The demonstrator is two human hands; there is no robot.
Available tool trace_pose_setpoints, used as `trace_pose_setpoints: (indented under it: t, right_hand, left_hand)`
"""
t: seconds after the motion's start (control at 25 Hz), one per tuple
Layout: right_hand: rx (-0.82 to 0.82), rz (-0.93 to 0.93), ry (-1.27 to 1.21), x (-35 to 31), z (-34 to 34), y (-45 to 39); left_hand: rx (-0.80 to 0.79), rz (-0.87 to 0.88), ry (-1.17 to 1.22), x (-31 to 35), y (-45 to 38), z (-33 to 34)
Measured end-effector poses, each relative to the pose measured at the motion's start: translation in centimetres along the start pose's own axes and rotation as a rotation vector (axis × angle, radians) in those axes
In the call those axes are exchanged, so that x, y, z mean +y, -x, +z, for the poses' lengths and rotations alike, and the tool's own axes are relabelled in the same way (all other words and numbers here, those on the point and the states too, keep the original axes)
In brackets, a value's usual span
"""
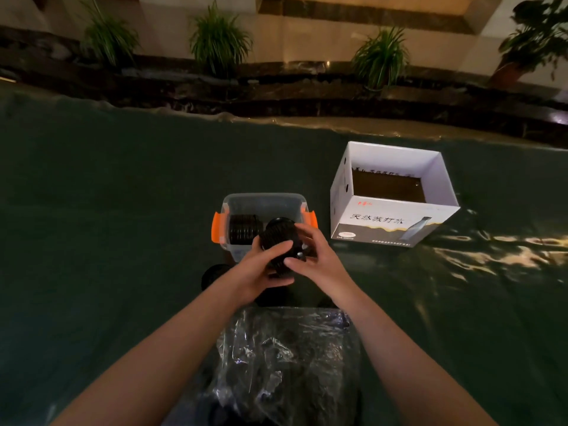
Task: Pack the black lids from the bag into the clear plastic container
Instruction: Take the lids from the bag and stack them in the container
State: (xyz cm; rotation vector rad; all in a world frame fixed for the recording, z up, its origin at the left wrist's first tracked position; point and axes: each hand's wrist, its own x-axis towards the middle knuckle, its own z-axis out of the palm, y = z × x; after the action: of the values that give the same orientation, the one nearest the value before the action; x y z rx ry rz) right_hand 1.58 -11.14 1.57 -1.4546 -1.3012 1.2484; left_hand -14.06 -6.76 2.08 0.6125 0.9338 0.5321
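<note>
Both hands, the left hand (261, 269) and right hand (316, 256), grip a stack of black lids (278, 244) over the near edge of the clear plastic container (261, 201). Just beyond the grip, a row of lids (244, 229) fills the container's left side; its right side looks open. Right of the grip stands a white cardboard box (390, 222), apart. Below the wrists lies the bag (289, 361), with a loose lid (215, 273) left of the grip.

Two bare forearms come up from the bottom edge, one either side of the crinkled clear bag (285, 358). No sleeves show anywhere along them, right down to the frame edge. The left hand (261, 269) and right hand (313, 256), beyond the bag, are bare too: no gloves, rings or wristbands visible.
</note>
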Motion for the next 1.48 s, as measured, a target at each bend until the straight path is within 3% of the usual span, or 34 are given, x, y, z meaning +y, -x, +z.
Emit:
trace_pose_setpoints:
  t: [0.16, 0.32, 0.44, 0.68, 0.72, 0.8, 0.84, 0.92, 1.04, 1.16, 1.48]
  right_hand:
    - [-0.027, -0.029, 0.126, -0.9, -0.9, -2.9]
    - [0.077, -0.067, 0.399, -1.2, -0.6, -7.0]
    - [0.135, -0.017, 0.454, -1.2, -0.6, -10.2]
    - [0.385, 0.167, 0.252, 0.8, -1.9, -14.9]
    - [0.4, 0.19, 0.227, 1.3, -2.0, -15.2]
    - [0.409, 0.218, 0.211, 2.0, -2.0, -15.7]
    - [0.408, 0.224, 0.213, 2.2, -2.0, -15.8]
    - [0.41, 0.219, 0.238, 2.4, -1.9, -15.9]
    - [0.427, 0.194, 0.265, 2.6, -2.0, -15.8]
    - [0.424, 0.186, 0.249, 2.7, -2.1, -15.4]
    - [0.453, 0.191, 0.149, 2.6, -2.5, -13.7]
  left_hand:
    - [-0.074, 0.022, -0.209, 2.7, -2.3, -1.4]
    - [-0.063, 0.104, -0.348, 5.6, -5.8, -0.5]
    - [-0.011, 0.096, -0.536, 7.7, -9.3, -0.1]
    - [-0.056, 0.035, -0.369, 9.4, -14.5, -2.0]
    - [0.011, 0.073, -0.472, 9.3, -15.1, -2.5]
    - [0.155, 0.273, -1.021, 8.4, -16.5, -3.8]
    - [0.163, 0.405, -1.322, 7.5, -16.9, -4.3]
    - [0.158, 0.587, -1.601, 5.6, -17.3, -5.0]
    - [0.214, 0.601, -1.6, 3.8, -18.2, -6.0]
    - [0.067, 0.506, -1.772, 2.6, -19.4, -6.2]
    - [0.035, 0.451, -2.063, 0.8, -21.6, -5.2]
